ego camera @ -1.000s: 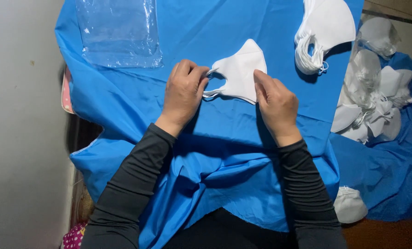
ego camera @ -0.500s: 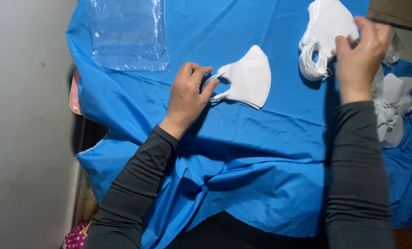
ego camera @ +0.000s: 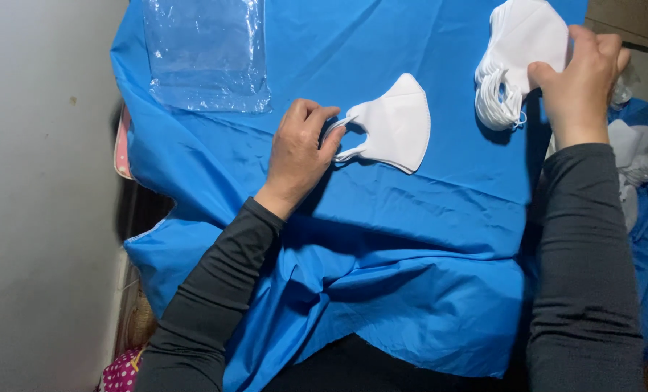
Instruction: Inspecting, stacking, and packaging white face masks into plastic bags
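A folded white face mask (ego camera: 395, 122) lies flat on the blue cloth (ego camera: 382, 239). My left hand (ego camera: 300, 151) pinches its ear loop at the mask's left end. At the upper right my right hand (ego camera: 578, 80) grips the edge of a stack of white masks (ego camera: 520, 51), whose ear loops hang in a bundle at the lower left of the stack. Both arms wear dark grey sleeves.
A clear plastic bag (ego camera: 204, 54) lies at the upper left of the cloth. More white masks (ego camera: 632, 156) sit on blue fabric at the right edge. A grey wall (ego camera: 41, 196) runs along the left.
My right hand left the single mask and reached up right to the stack of masks. My left hand stayed on the single mask's ear loop.
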